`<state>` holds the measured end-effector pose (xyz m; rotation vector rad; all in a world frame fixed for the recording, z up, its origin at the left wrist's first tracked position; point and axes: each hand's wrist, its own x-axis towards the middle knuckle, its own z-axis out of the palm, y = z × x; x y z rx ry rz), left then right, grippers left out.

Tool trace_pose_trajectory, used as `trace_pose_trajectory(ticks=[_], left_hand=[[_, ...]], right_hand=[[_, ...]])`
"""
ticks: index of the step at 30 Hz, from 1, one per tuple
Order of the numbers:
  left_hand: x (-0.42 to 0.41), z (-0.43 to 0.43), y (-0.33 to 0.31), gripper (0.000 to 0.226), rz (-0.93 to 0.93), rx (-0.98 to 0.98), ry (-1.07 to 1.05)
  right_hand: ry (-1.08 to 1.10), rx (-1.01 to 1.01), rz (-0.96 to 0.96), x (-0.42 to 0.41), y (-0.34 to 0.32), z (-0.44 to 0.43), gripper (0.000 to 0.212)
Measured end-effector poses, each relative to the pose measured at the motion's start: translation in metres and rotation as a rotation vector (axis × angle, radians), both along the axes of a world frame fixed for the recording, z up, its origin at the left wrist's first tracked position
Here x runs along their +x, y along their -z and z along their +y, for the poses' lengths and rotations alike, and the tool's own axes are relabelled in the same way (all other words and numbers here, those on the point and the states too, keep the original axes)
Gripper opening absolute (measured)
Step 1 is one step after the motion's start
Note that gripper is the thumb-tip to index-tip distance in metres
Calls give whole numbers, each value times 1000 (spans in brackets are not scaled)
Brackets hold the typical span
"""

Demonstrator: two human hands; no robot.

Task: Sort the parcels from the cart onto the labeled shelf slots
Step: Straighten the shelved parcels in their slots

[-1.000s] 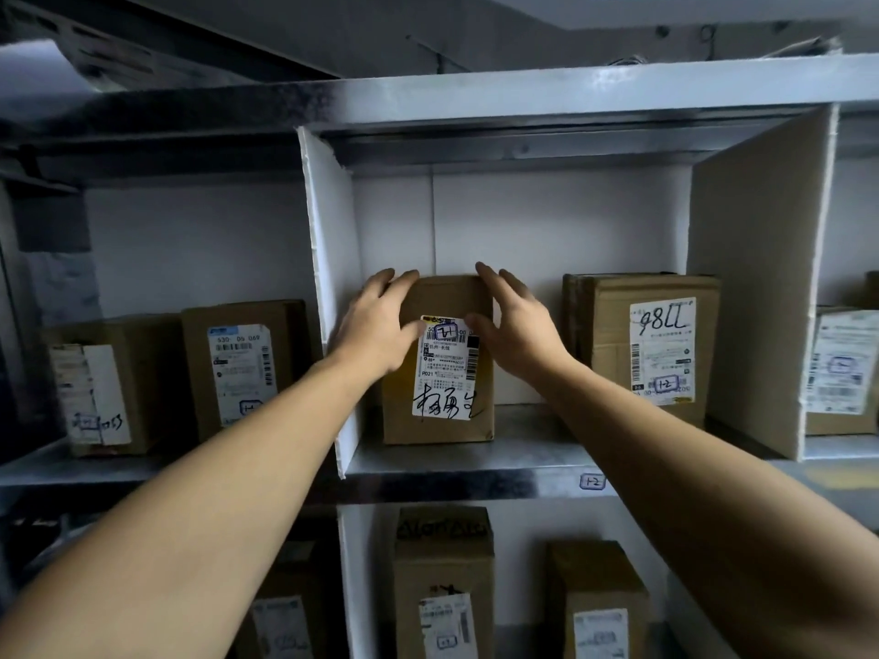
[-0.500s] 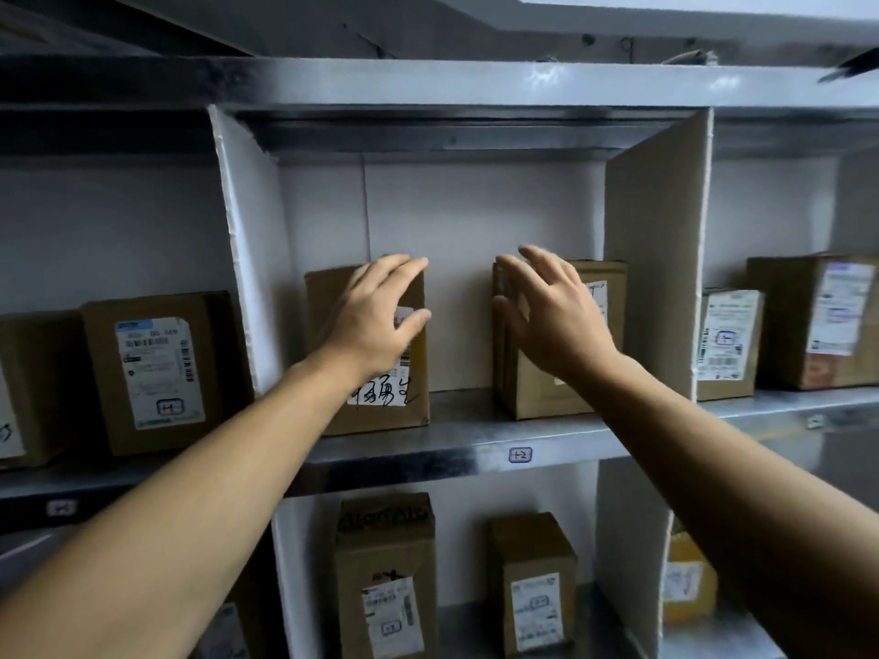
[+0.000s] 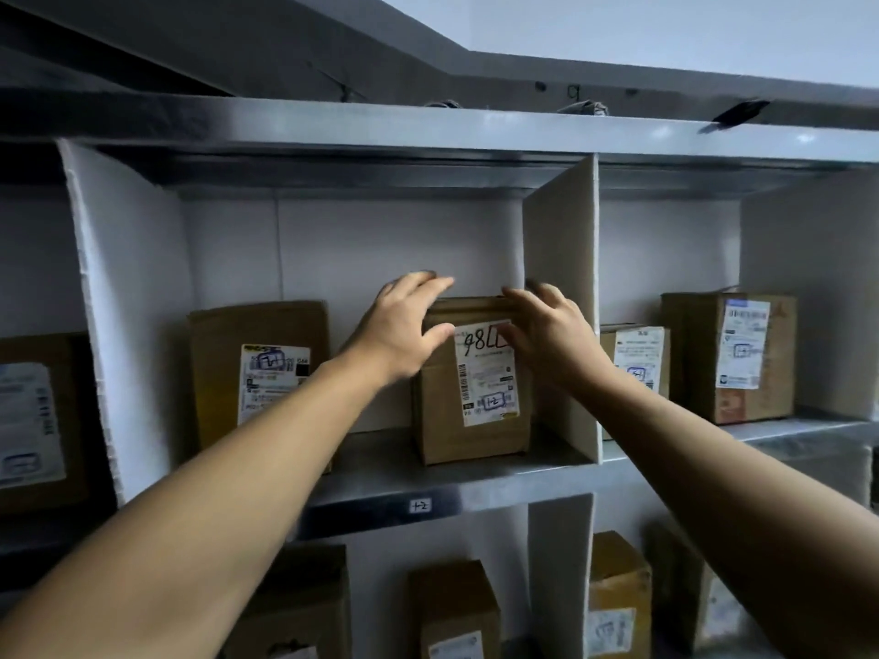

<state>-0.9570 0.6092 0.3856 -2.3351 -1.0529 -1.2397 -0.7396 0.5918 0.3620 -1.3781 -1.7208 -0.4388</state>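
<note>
So the parcel (image 3: 475, 420) I'm working is the brown box with "98LL" scrawled across its white label (image 3: 485, 373). It's standing upright on the metal shelf (image 3: 475, 482) in the slot with the 1-2 tag (image 3: 420, 505), tucked right beside the white divider (image 3: 561, 278) on the slot's right side. The label's also got a boxed 1-2 near the bottom. My left hand (image 3: 404, 325) is at the box's top left corner, fingers stretched over the top edge and thumb on the front face by the label. My right hand (image 3: 551, 335) is at the top right, fingers fanned across the label's upper edge. Grip on both is apart, nothing curled round the box, though it's blurry so I can't swear how much is touching. Another parcel, the second box (image 3: 257, 368), stands further left in the same slot, apart from mine. Past the divider sit a small box (image 3: 637, 359) and a tall box (image 3: 732, 354), with lower boxes (image 3: 456, 606) on the shelf underneath.
</note>
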Motion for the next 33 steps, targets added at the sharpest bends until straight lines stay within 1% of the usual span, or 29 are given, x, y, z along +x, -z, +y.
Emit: trace_pose_trajectory(ticks=[6, 14, 19, 28, 33], left_hand=[[16, 18, 7, 53, -6, -83, -97], [25, 19, 11, 51, -43, -84, -153], [32, 20, 14, 51, -41, -72, -178], [31, 18, 15, 51, -43, -125, -235], [34, 10, 13, 55, -56, -139, -278]], right_hand=[[-146, -55, 15, 13, 2, 12, 55], [-293, 13, 100, 14, 7, 24, 50], [-313, 30, 143, 16, 8, 34, 48], [-319, 42, 136, 11, 13, 40, 50], [-314, -14, 105, 15, 13, 31, 56]])
